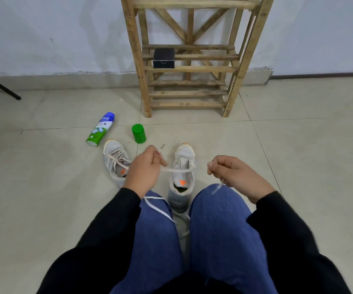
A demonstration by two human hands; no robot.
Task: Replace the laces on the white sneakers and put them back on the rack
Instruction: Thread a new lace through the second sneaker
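White sneakers: both on the tiled floor (288, 155), in front of the wooden rack (189, 93), neither on a shelf. Laced sneaker (116, 161) lies to the left, toe towards the wall. Second sneaker (182, 179) stands between the person's knees, upper open, orange tab showing on its tongue.

Lace (176, 170): stretched taut across the second sneaker's upper, from hand to hand. Cannot tell whether it passes through an eyelet.

Left hand (143, 169): fingers curled, pinching one end of the lace at the fingertips.

Right hand (234, 175): fingers curled round the other end; a blurred tail of lace hangs from it over the right knee.

Another white lace (159, 207) lies loose over the left knee, on the blue jeans.

Also noted: spray can (100, 128) lying on its side on the floor, left of the laced sneaker; green cap (139, 133) standing just beside it, apart. Black box (164, 58) on a middle rack shelf. Black pole (0, 85) slanting in at far left.
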